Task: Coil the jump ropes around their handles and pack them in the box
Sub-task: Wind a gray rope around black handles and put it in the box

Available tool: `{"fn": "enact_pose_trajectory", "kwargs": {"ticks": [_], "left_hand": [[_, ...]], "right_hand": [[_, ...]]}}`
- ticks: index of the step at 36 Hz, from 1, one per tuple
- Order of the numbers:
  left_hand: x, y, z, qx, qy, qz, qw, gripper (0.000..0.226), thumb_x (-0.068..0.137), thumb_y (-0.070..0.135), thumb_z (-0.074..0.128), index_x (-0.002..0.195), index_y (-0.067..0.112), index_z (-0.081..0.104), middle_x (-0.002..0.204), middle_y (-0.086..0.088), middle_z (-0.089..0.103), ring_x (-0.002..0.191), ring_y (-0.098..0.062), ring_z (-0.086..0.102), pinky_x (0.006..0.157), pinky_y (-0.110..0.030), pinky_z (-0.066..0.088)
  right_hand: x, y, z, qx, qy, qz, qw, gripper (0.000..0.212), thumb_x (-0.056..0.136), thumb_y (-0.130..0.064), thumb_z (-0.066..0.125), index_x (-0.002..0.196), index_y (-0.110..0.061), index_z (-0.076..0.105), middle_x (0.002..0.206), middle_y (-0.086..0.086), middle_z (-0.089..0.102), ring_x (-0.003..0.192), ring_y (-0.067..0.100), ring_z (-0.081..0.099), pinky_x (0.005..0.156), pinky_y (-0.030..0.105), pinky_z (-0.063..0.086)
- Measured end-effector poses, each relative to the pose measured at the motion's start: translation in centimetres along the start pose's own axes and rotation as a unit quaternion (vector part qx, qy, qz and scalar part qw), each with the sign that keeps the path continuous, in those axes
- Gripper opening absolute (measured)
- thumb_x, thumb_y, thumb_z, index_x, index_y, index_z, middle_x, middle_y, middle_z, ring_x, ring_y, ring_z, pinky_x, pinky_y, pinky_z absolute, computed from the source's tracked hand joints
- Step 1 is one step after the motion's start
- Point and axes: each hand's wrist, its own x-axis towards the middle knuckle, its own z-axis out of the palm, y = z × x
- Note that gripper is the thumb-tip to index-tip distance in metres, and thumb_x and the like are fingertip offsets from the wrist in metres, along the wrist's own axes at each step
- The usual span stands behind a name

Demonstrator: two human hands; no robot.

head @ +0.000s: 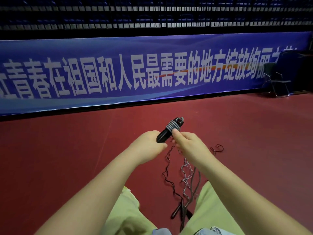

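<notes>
1. A dark red sports floor (67,158) fills the lower view and runs back to a long blue banner (152,92) printed with large white Chinese characters.
2. Above the banner rise dim rows of blue stadium seats (152,19) behind a dark railing.
3. A black folding chair (276,80) stands at the far right, just in front of the banner.
4. The person's legs, in pale green trousers (128,216), spread to either side at the bottom of the view.
5. The left hand (149,145) has its fingers curled round the lower end of a pair of black jump-rope handles (165,133), which point up and away to the right.
6. The right hand (188,141) touches the handles from the right, its thumb pressed against the grey rope coil (171,127) wound near their top; its fingers pinch the rope just below.
7. Loose rope (186,172), grey and dark strands tangled together, trails from the hands to the floor between the legs.
8. More black handles (177,211) lie on the floor there, between the knees.
9. A thin dark rope loop (218,148) lies on the floor right of the right wrist.
</notes>
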Motion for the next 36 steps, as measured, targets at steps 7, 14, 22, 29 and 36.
{"fn": "enact_pose_trajectory", "kwargs": {"ticks": [7,14,22,29,36], "left_hand": [[-1.1,1.3,0.7,0.326,0.131,0.073,0.934,0.015,0.088,0.018,0.047,0.096,0.016,0.035,0.097,-0.005,0.059,0.088,-0.035,0.059,0.062,-0.036,0.037],[-2.1,2.4,-0.7,0.209,0.031,0.03,0.977,0.038,0.082,0.049,0.064,0.1,0.024,0.043,0.086,0.007,0.055,0.08,-0.019,0.059,0.065,-0.035,0.044],[-3.7,0.9,-0.4,-0.462,-0.287,-0.052,0.838,0.072,0.072,0.073,0.051,0.104,0.008,0.059,0.078,-0.007,0.067,0.063,-0.019,0.064,0.056,-0.029,0.05],[-3.5,1.5,0.4,-0.473,-0.163,-0.096,0.861,0.069,0.088,0.069,0.024,0.081,0.012,0.062,0.056,0.001,0.045,0.042,-0.009,0.036,0.041,-0.019,0.021],[-3.0,0.5,1.0,-0.354,-0.069,-0.118,0.925,0.066,0.096,0.063,0.022,0.079,0.013,0.062,0.055,0.003,0.052,0.041,-0.01,0.039,0.04,-0.018,0.024]], "right_hand": [[1.0,-0.7,0.0,0.123,-0.013,0.093,0.988,0.06,0.089,-0.068,0.037,0.07,-0.014,0.052,0.045,-0.008,0.034,0.039,0.011,0.025,0.044,0.024,0.019],[1.0,-1.2,-0.5,0.161,0.015,0.029,0.986,0.047,0.083,-0.057,0.046,0.075,-0.011,0.052,0.045,-0.008,0.033,0.04,0.011,0.025,0.051,0.03,0.02],[0.9,-2.3,-1.4,0.308,-0.011,0.027,0.951,0.03,0.084,-0.037,0.048,0.061,-0.018,0.045,0.043,-0.009,0.031,0.037,0.005,0.023,0.039,0.018,0.017],[1.3,-1.2,-2.4,0.187,-0.107,-0.012,0.976,0.054,0.078,-0.066,0.04,0.073,-0.014,0.052,0.057,0.003,0.044,0.043,0.014,0.034,0.044,0.025,0.023],[0.7,-0.6,-1.9,0.058,-0.045,-0.013,0.997,0.058,0.1,-0.052,0.032,0.068,-0.011,0.057,0.06,0.01,0.048,0.043,0.014,0.034,0.043,0.023,0.028]]}}
